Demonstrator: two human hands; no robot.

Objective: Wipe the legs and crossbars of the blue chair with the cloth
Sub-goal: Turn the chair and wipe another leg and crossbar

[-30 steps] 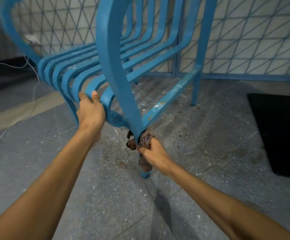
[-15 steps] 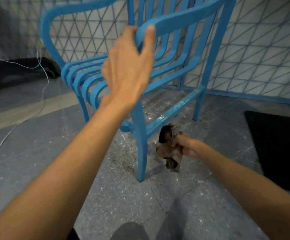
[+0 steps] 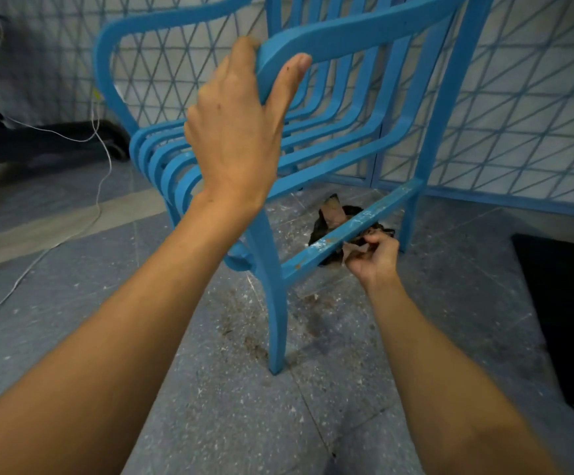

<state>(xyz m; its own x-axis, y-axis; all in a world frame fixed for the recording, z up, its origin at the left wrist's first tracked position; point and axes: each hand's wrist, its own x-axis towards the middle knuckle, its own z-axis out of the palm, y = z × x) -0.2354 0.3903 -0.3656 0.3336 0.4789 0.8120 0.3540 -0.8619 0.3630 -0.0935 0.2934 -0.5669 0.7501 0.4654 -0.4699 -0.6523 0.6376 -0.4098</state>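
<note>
Now, blue chair stands on speckled grey floor, close to a lattice-patterned wall. Left hand is up on the near armrest, fingers curled over its top edge and thumb wrapped round the near side: a firm grip. Right hand is low, at the side crossbar that runs between front leg and rear leg. Its fingers are pinched together on the cloth, a dark brown, crumpled rag. Cloth is bunched against the crossbar about midway along, showing above and below it on the far side. Crossbar paint looks chipped and spotted. Brown grit lies on the floor around the front leg's foot. Black mat lies to the right, well apart from the chair. White cable trails across the floor at left.
</note>
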